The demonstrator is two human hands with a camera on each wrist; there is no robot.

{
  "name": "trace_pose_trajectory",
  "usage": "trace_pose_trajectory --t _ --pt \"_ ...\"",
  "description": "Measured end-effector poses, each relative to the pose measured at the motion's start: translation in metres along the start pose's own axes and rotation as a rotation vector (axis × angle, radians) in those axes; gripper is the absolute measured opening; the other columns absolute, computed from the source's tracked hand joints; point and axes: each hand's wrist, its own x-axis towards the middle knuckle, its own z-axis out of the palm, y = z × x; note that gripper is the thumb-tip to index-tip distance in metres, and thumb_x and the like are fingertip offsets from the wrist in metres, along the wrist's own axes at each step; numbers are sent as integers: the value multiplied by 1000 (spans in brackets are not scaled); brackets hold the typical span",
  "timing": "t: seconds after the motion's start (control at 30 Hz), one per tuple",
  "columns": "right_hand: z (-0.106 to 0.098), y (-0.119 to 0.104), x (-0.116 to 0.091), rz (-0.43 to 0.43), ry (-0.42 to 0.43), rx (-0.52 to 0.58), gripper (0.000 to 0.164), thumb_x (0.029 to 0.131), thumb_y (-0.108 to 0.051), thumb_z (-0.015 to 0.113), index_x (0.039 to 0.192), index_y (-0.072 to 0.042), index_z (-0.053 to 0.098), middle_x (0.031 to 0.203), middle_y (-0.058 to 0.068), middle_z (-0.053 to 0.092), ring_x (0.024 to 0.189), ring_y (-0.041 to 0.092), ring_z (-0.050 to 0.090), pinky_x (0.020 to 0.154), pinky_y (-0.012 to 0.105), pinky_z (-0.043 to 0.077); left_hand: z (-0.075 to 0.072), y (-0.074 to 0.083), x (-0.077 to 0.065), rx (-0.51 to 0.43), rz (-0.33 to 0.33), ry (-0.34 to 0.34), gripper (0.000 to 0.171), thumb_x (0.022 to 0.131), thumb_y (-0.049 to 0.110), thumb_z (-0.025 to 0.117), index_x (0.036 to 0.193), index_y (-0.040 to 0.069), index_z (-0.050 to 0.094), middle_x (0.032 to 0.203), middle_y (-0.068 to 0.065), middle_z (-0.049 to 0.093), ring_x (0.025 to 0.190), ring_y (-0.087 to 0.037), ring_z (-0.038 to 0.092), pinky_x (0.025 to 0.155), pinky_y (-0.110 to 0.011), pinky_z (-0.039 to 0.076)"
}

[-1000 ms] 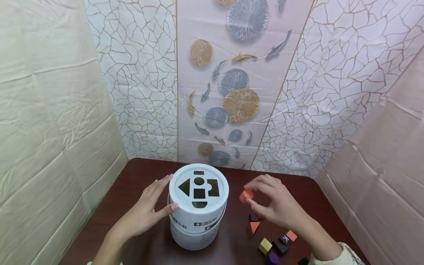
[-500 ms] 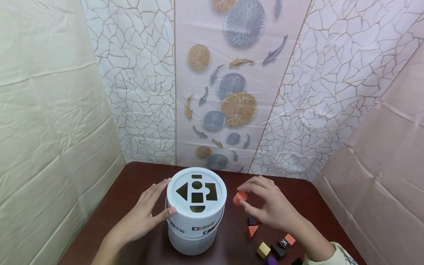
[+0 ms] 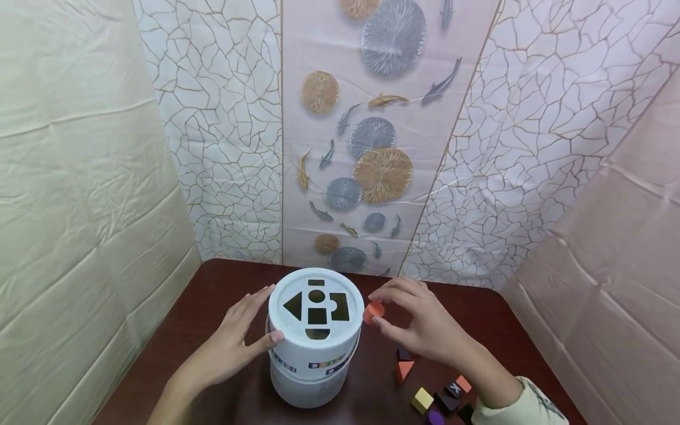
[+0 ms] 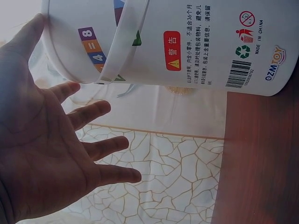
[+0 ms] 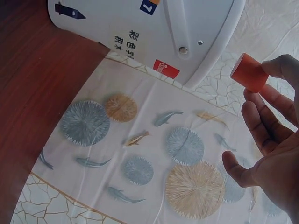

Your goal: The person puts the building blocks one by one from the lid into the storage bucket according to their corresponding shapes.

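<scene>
A white shape-sorter bucket (image 3: 313, 366) stands upright on the table, its lid (image 3: 285, 333) cut with several holes, among them a triangle, a circle and a square. At the lid's left edge rests my left hand (image 3: 225, 348), thumb and fingertips against the rim. The left wrist view shows that hand (image 4: 46, 140) with its fingers spread and straight. My right hand (image 3: 425, 324) pinches an orange cylinder block (image 3: 374, 312) between thumb and fingers, just right of the lid. In the right wrist view the cylinder (image 5: 249, 73) is held at the fingertips, near the bucket's rim.
Loose blocks lie on the dark red table (image 3: 372, 401) at the front right: an orange triangle (image 3: 404, 370), a yellow block (image 3: 422, 400), a purple one (image 3: 435, 418) and several dark ones. Patterned cloth (image 3: 239, 147) hangs behind and at both sides.
My right hand has moved left with the orange cylinder, bringing it close to the lid's right edge. The left hand stays at the rim. The head view has shifted slightly.
</scene>
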Motion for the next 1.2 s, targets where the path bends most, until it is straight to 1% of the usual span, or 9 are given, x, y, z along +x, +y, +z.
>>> trace_pose_trajectory --t 0.13,0.3,0.43,0.67,0.8,0.9,1.1,1.2 --pt "2 -1 6 6 -19 10 38 92 -17 90 125 -30 77 123 -14 73 115 10 65 92 44 55 0 0 -1 -1 3 2 89 102 61 72 174 50 21 182 -1 32 168 -52 21 115 -90 33" --pt "6 0 15 -11 -28 31 33 93 -18 90 123 -26 78 120 -10 74 111 9 65 89 41 56 2 -1 0 -10 10 7 89 102 61 73 174 51 21 182 0 33 168 -52 21 115 -91 33" --pt "10 0 19 -26 -20 29 35 91 -18 91 123 -24 79 120 -8 75 110 11 65 89 40 56 3 -2 1 -15 10 3 89 102 61 73 174 51 21 182 0 32 168 -52 20 115 -91 33" --pt "19 1 25 -53 -9 31 36 89 -16 93 122 -20 80 121 -7 76 114 12 67 95 41 55 2 -3 1 -8 9 4 89 102 61 73 174 51 21 182 0 32 168 -52 21 115 -91 33" --pt "22 0 28 -49 -11 34 36 88 -15 92 122 -17 80 121 -7 76 113 13 66 94 42 52 1 -2 0 -9 11 5 89 102 61 73 174 50 21 182 -1 33 168 -53 21 114 -91 33" --pt "25 0 29 -47 -11 35 36 88 -14 92 123 -16 80 120 -6 76 112 13 66 92 41 51 2 -2 0 -8 7 2 89 102 62 73 174 51 21 182 0 32 168 -52 21 114 -91 34" --pt "28 1 33 -48 -27 36 37 90 -14 91 124 -18 80 122 -5 76 113 15 67 90 42 53 1 -2 -1 -15 -13 -12 90 102 63 72 174 52 20 182 1 31 169 -52 19 114 -91 34" --pt "28 2 38 -58 -34 38 38 90 -13 91 125 -17 79 123 -4 76 114 16 68 90 42 54 1 -1 1 -19 -7 -9 90 102 62 73 174 52 20 182 1 31 169 -52 19 113 -91 35"
